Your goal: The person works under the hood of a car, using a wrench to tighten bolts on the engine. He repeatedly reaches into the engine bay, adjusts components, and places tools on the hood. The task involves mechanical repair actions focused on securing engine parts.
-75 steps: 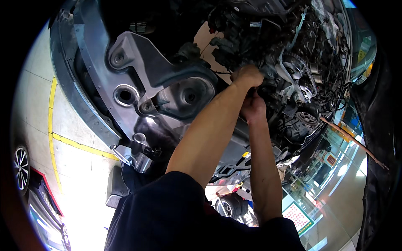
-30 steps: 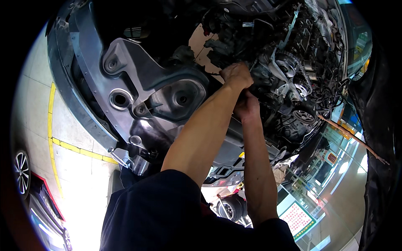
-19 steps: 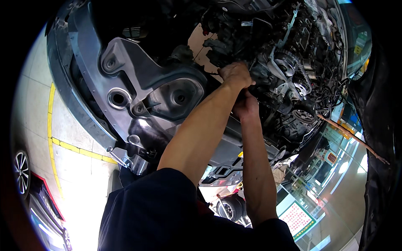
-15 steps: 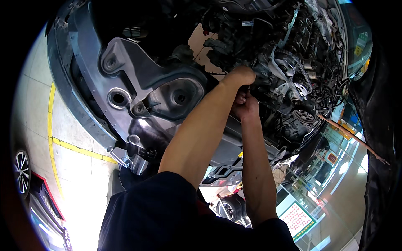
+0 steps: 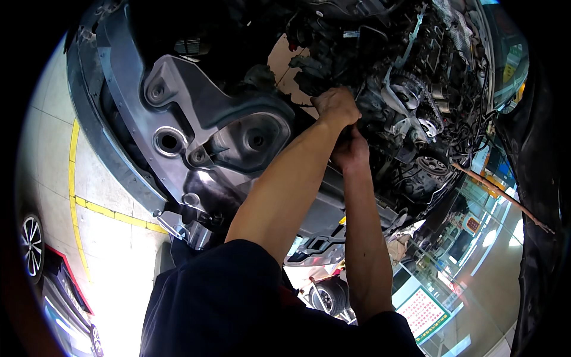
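Note:
Both arms reach into the opened engine bay of a car. My left hand is bent at the wrist with its back to the view. Its fingers curl down among dark parts, and whatever they grip is hidden. Just below it, my right hand is closed, its fingertips tucked under the left wrist. I cannot make out what is between them. On the right are the exposed engine and a toothed pulley with a belt or chain around it. Left of the hands lies a large grey moulded panel with round openings.
A wooden stick slants against a black sheet-like part at the right. Yellow lines mark the pale floor at the left, near another car's wheel. A loose-looking wheel shows between my arms.
My left hand has turned at the wrist, its knuckles swinging up and to the left. My right hand has hardly moved and stays under the left wrist.

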The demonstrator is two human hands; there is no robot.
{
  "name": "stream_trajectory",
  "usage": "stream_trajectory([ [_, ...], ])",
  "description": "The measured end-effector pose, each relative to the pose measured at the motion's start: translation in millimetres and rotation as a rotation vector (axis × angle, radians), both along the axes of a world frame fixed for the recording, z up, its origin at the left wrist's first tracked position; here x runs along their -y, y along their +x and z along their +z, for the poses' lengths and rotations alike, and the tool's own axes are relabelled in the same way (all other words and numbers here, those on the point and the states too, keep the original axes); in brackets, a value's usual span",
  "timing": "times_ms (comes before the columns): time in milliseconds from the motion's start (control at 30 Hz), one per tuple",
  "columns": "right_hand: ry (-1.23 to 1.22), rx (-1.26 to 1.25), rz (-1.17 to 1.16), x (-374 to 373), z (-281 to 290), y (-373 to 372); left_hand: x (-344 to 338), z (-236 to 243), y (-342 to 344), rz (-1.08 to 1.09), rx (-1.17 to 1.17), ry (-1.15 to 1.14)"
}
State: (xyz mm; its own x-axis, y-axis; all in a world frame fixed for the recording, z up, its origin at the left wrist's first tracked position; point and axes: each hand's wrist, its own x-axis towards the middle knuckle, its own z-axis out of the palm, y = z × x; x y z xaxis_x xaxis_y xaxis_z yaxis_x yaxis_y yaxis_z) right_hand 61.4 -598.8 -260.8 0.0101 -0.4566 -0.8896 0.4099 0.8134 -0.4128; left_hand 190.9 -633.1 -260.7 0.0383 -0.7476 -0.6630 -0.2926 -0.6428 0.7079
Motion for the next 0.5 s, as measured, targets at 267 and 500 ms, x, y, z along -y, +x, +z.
stream_trajectory([
  [267,-0.086,0.412,0.131,-5.9,5.9,-5.2,10.4,-17.6,-5.1,-0.023,-0.227,0.011],
  [500,-0.305,-0.739,0.541,13.9,-24.8,13.5,2.1,-4.3,2.9,0.134,-0.155,0.074],
])
